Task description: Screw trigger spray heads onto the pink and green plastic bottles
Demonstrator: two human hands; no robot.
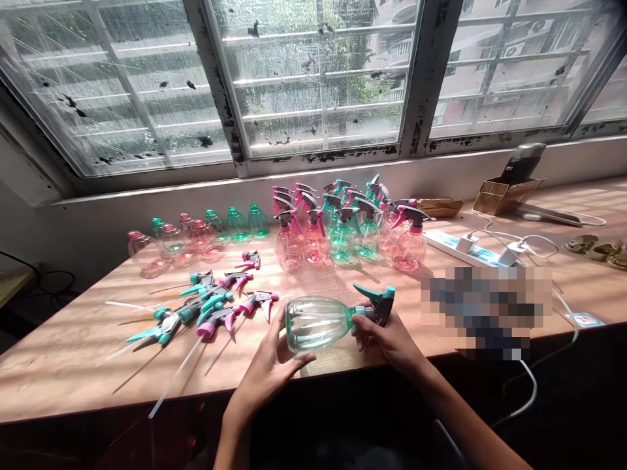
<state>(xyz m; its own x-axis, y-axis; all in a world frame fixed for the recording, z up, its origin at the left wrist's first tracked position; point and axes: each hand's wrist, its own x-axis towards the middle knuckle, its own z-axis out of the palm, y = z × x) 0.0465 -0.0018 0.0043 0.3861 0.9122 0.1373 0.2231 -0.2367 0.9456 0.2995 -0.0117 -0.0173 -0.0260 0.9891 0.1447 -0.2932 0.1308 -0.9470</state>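
A clear green spray bottle (317, 324) lies sideways in the air above the front of the table, its base to the left. My left hand (274, 365) is wrapped round the base end. On the right, my right hand (379, 336) grips the neck at the collar of the green and grey trigger head (379, 302). The head sits on the bottle's mouth; whether it is screwed tight I cannot tell. Left of my hands lies a pile of loose trigger heads (210, 313), pink and green, with thin white tubes attached.
Several headless bottles (213, 248) stand at the back left. Bottles with trigger heads (341, 245) stand in rows at the back middle. A power strip (465, 248) with white cables and a cardboard box (507, 194) are on the right. A blurred patch (490, 310) hides the right front edge.
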